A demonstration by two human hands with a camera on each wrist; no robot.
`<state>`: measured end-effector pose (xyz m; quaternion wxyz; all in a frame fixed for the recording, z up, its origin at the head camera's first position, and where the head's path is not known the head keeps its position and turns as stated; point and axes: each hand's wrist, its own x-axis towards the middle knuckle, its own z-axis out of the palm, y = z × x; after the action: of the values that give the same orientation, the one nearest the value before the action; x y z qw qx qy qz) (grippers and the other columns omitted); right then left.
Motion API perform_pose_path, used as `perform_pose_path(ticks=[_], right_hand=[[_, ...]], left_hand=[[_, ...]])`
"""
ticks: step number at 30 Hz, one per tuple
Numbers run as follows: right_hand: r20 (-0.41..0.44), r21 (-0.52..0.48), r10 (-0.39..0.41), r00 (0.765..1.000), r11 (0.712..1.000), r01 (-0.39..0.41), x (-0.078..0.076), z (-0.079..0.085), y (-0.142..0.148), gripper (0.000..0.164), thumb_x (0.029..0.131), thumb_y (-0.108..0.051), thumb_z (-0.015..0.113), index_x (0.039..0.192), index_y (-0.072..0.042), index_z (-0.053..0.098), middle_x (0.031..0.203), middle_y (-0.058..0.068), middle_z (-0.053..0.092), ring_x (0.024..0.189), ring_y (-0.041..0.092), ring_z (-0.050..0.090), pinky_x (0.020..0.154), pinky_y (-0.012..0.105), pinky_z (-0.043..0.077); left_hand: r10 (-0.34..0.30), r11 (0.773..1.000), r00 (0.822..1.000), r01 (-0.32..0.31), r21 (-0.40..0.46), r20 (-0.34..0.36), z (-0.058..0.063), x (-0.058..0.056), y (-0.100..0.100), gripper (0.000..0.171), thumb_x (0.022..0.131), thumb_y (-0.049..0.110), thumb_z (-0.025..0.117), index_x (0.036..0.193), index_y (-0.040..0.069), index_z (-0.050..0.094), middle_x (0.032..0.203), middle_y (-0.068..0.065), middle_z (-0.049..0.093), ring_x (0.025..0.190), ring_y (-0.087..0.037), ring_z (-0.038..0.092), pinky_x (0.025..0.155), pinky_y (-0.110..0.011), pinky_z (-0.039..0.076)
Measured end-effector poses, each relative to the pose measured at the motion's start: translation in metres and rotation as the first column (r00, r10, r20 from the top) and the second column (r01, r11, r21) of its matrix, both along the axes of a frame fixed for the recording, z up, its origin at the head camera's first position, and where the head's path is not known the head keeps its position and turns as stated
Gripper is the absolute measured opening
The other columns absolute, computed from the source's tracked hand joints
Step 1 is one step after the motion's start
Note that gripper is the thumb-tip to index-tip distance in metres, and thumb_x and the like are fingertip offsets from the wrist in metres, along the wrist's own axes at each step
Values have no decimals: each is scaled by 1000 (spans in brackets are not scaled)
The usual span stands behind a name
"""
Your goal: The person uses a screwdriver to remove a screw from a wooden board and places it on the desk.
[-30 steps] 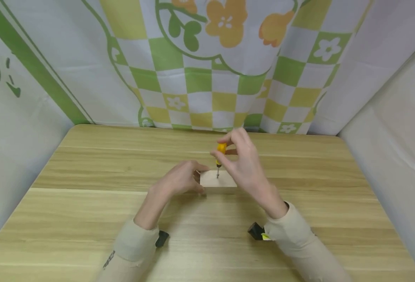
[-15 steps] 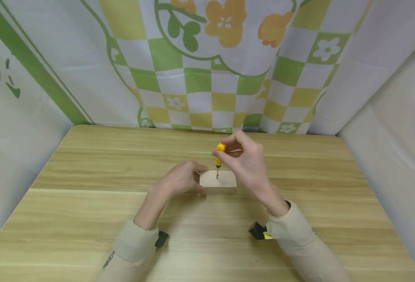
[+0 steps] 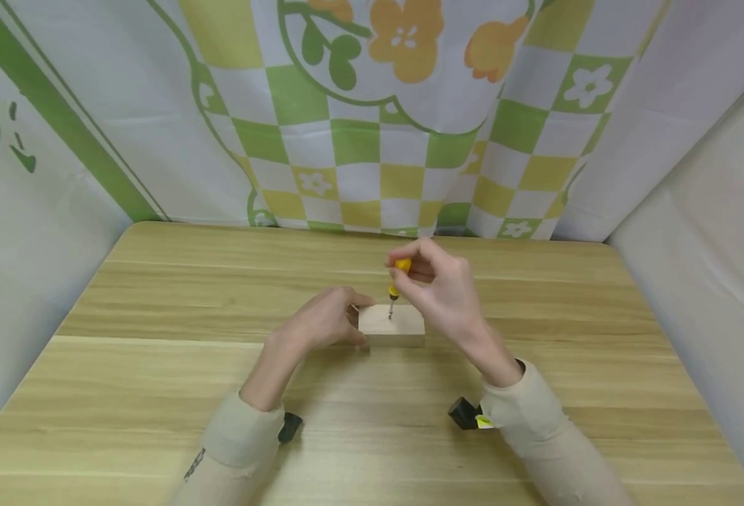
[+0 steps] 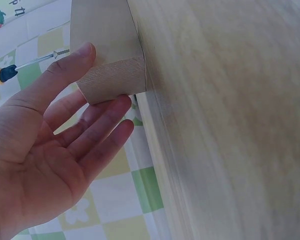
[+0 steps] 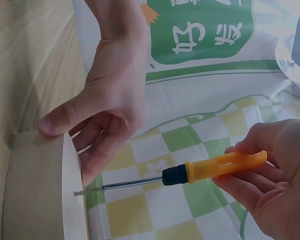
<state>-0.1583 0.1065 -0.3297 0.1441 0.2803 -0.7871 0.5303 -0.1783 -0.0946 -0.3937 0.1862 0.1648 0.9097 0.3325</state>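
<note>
A pale wooden block (image 3: pixel 392 326) lies on the table, its left end gripped between the thumb and fingers of my left hand (image 3: pixel 324 320). In the left wrist view the thumb presses the near side of the block (image 4: pixel 107 37). My right hand (image 3: pixel 444 284) pinches the yellow handle of a screwdriver (image 5: pixel 222 166) with thumb and fingertips. Its metal shaft slants slightly, and the tip meets the head of a screw (image 5: pixel 89 191). The screw stands in the block's top face with much of its thread showing.
The wood-grain table (image 3: pixel 175 393) stretches around both hands. A green and yellow checked curtain (image 3: pixel 378 147) hangs along its back edge. Black wrist devices show at the left sleeve (image 3: pixel 291 427) and right sleeve (image 3: pixel 464 413).
My right fingers have shifted around the screwdriver handle, and its top leans a little more to the right now. The block and my left hand have stayed in place.
</note>
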Motion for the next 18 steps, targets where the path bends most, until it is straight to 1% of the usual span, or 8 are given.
perform_pose_path(ticks=[7, 10, 13, 15, 18], right_hand=[[27, 45, 59, 998, 997, -61, 1, 2, -3, 21, 88, 12, 59, 107, 4, 64, 110, 17, 73, 101, 27, 72, 84, 24, 58], [73, 42, 75, 994, 996, -78, 1, 3, -5, 24, 88, 13, 57, 111, 3, 56, 113, 16, 72, 108, 26, 70, 89, 25, 56], [113, 35, 62, 992, 997, -67, 3, 2, -7, 26, 88, 12, 57, 110, 0, 49, 115, 15, 72, 111, 26, 69, 92, 28, 56], [94, 42, 32, 995, 998, -36, 4, 0, -7, 25, 88, 9, 61, 108, -1, 49, 117, 15, 71, 113, 25, 68, 93, 30, 56], [-13, 72, -34, 999, 997, 34, 4, -4, -9, 25, 87, 1, 71, 104, 0, 53, 116, 14, 68, 110, 24, 66, 87, 32, 58]], left_hand=[[-1, 1000, 1000, 1, 5, -2, 1, 0, 0, 65, 70, 14, 87, 131, 15, 66, 113, -1, 72, 101, -15, 67, 92, -35, 53], [0, 1000, 1000, 0, 1, -6, 1, -1, 0, 66, 69, 15, 87, 132, 16, 66, 115, -1, 72, 103, -17, 67, 93, -36, 53], [3, 1000, 1000, -3, -2, -8, 1, 0, 0, 66, 69, 16, 87, 132, 15, 66, 118, -2, 71, 106, -19, 67, 94, -36, 53], [-1, 1000, 1000, 1, 3, -10, 1, 0, -1, 66, 69, 15, 88, 131, 15, 66, 117, -2, 71, 106, -20, 67, 94, -36, 53], [-10, 1000, 1000, 10, 12, -17, 0, 0, -1, 65, 70, 14, 88, 131, 14, 66, 117, -3, 71, 106, -21, 68, 94, -37, 53]])
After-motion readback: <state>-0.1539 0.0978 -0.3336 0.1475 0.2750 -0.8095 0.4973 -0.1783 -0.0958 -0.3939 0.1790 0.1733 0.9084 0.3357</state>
